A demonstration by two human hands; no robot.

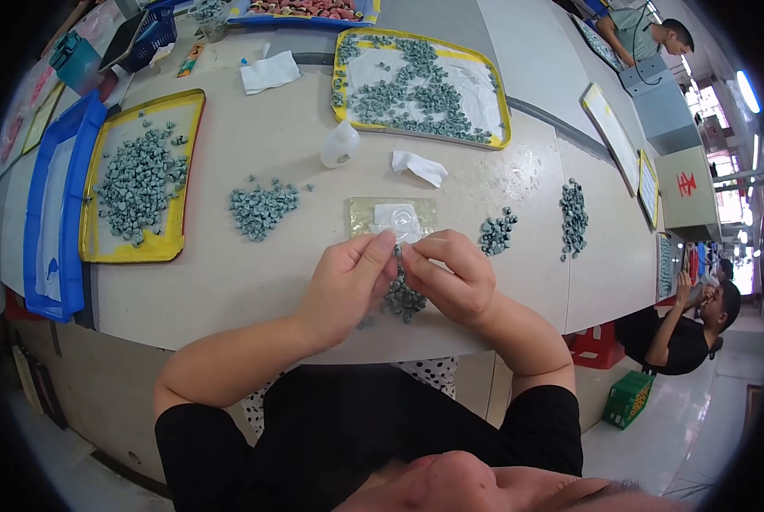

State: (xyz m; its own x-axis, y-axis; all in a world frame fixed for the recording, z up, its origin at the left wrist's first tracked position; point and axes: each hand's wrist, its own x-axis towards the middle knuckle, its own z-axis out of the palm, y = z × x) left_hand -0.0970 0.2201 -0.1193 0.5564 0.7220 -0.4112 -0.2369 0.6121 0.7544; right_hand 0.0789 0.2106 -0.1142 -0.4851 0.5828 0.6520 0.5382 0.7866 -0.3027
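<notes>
Both hands pinch at one small piece near the worktop's near edge

At the worktop [203, 299], the left hand [345, 282] and the right hand [454, 273] meet fingertip to fingertip, just in from the middle of the near edge. Each is closed in a pinch, thumb against fingers, on what looks like one small grey-green piece [398, 252]; the fingers hide most of it, so I can't make out its shape. A loose pile [405, 300] of similar pieces lies below the fingertips, closer to the near edge.

Just beyond the hands sits a yellowish clear slab [361, 215], with a white paper [384, 218] and a clear ring-shaped thing on top. Past it, toward the far edge, stand a white bottle [338, 147] and, to its right, a folded tissue [418, 168]. A wider heap [264, 209] of pieces lies left of the slab; to the right I see a small heap [496, 232] and then a long one [573, 220].

Toward the left edge, a yellow-rimmed tray [174, 246] is loaded with pieces, next to a blue tray [37, 183]. Another yellow-rimmed tray [503, 115], its pieces spread over white paper, lies nearer the far edge. A co-worker [638, 34] bends by the far right corner; another person [681, 337] sits off to the right, near a red crate [597, 346].
</notes>
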